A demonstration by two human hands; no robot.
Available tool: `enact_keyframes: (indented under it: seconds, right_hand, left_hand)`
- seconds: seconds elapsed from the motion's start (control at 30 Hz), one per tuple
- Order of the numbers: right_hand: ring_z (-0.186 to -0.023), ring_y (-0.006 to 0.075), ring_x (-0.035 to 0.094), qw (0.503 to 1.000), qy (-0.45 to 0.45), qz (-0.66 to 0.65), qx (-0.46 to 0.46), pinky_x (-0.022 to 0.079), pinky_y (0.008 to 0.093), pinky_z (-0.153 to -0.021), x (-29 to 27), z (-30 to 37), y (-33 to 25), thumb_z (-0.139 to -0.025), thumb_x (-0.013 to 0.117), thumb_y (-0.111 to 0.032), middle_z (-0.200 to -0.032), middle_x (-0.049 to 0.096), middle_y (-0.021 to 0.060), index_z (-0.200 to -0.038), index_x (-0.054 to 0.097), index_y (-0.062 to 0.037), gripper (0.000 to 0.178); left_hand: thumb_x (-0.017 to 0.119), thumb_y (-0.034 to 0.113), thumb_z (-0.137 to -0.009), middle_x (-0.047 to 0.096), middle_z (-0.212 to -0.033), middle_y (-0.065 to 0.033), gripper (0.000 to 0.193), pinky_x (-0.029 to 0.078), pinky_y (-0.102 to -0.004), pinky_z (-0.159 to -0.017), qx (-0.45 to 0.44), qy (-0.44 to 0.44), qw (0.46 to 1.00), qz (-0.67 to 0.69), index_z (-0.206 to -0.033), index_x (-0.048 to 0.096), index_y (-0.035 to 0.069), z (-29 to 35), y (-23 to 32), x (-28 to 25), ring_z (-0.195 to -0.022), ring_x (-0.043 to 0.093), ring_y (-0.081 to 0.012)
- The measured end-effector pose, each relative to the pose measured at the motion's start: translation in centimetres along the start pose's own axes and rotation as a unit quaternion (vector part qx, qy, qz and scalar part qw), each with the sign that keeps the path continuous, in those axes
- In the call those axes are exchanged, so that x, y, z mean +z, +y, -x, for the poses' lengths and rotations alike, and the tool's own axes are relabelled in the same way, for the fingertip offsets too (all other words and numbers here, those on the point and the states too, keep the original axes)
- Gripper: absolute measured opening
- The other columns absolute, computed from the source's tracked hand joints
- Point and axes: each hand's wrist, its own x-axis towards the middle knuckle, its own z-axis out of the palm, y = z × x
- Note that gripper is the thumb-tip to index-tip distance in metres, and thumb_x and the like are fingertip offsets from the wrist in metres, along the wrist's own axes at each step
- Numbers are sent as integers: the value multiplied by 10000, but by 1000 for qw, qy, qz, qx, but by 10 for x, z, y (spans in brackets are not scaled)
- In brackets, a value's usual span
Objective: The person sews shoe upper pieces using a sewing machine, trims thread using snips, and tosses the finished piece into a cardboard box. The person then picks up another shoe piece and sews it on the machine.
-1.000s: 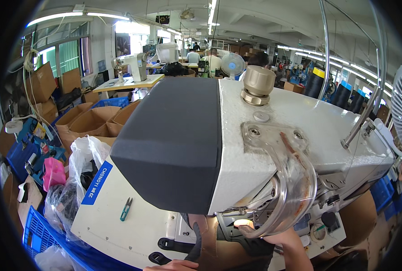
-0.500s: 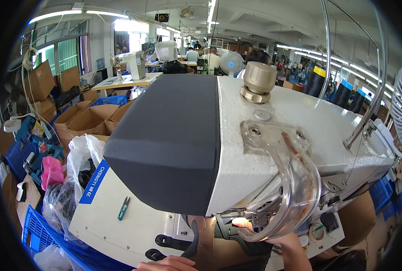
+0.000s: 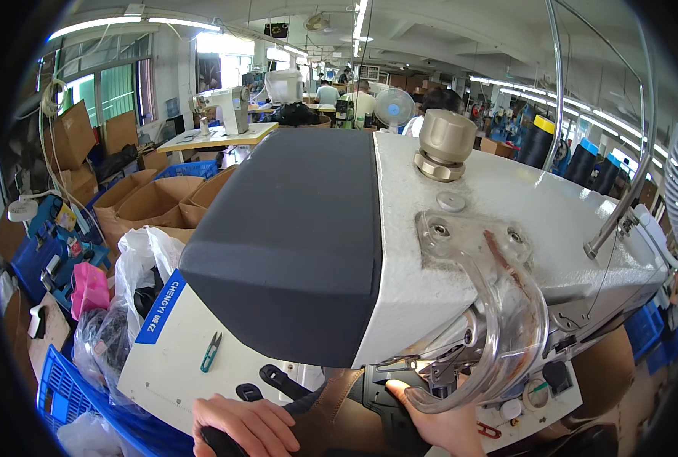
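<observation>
A brown and black sewn piece (image 3: 346, 419), leather-like with a stitched edge and black slotted straps, lies under the sewing machine head (image 3: 293, 244). At its left, my left hand (image 3: 247, 426) is closed, fingers curled over a black part of the piece. My right hand (image 3: 445, 419) grips the piece on its right side, with the thumb on top close to the lit needle area. The clear curved guard (image 3: 499, 327) partly hides that hand. Needle and presser foot are mostly hidden by the machine head. A slotted strap end (image 3: 278, 377) sticks out toward the left.
Teal-handled thread snips (image 3: 211, 353) lie on the white machine table (image 3: 163, 381). A red-handled tool (image 3: 489, 430) and a dark round container (image 3: 556, 373) are at the right. A blue basket (image 3: 64, 388), plastic bags and cardboard boxes (image 3: 160, 202) stand left. Other people work far back.
My left hand has risen further into view and curled over the piece. The piece and its straps have shifted and turned. More of my right hand shows, nearer the guard's lower end.
</observation>
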Motion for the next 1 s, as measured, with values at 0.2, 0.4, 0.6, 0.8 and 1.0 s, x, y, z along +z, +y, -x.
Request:
enact_keyframes:
  seconds: [0.2, 0.4, 0.6, 0.8, 1.0]
  right_hand:
    - [-645, 198, 638, 1000, 10, 20, -18, 495, 318, -645, 5, -3, 0, -757, 764, -179, -725, 678, 82, -809, 674, 1, 207]
    - [-776, 382, 648, 990, 68, 46, -117, 499, 401, -671, 1, 9, 13, -734, 702, -155, -818, 664, 218, -849, 668, 24, 216]
    - [-750, 364, 650, 994, 73, -5, -78, 500, 387, -663, 7, 3, 8, -727, 706, -149, -793, 662, 210, -856, 665, 28, 223]
    - [-871, 192, 645, 973, 3, -220, 63, 496, 320, -788, 14, 13, 54, -758, 770, -205, -953, 670, 110, -1041, 611, 36, 405]
    - [-1193, 221, 489, 784, -147, -593, 111, 381, 351, -1013, 33, 49, 94, -773, 747, -386, -1306, 495, 137, -1389, 275, 55, 893]
  left_hand:
    - [591, 476, -849, 682, -791, -184, 502, 446, -432, -810, -26, -63, 997, 35, -779, 676, -14, -6, -1, -15, -771, 642, -329]
    - [482, 376, -928, 653, -886, -308, 533, 413, -489, -889, 2, -160, 985, 59, -908, 644, -131, -11, -6, -32, -893, 631, -438]
    - [557, 314, -831, 644, -921, -319, 471, 399, -496, -915, 0, -165, 981, 104, -938, 642, -137, -5, -11, -44, -909, 621, -454]
    - [468, 326, -912, 630, -1008, -302, 482, 389, -506, -949, 20, -214, 973, 80, -1014, 617, -121, -7, -11, -48, -999, 601, -424]
    - [510, 283, -861, 654, -905, -288, 423, 408, -488, -928, 25, -123, 987, 101, -903, 653, -113, 2, -17, -31, -906, 630, -421]
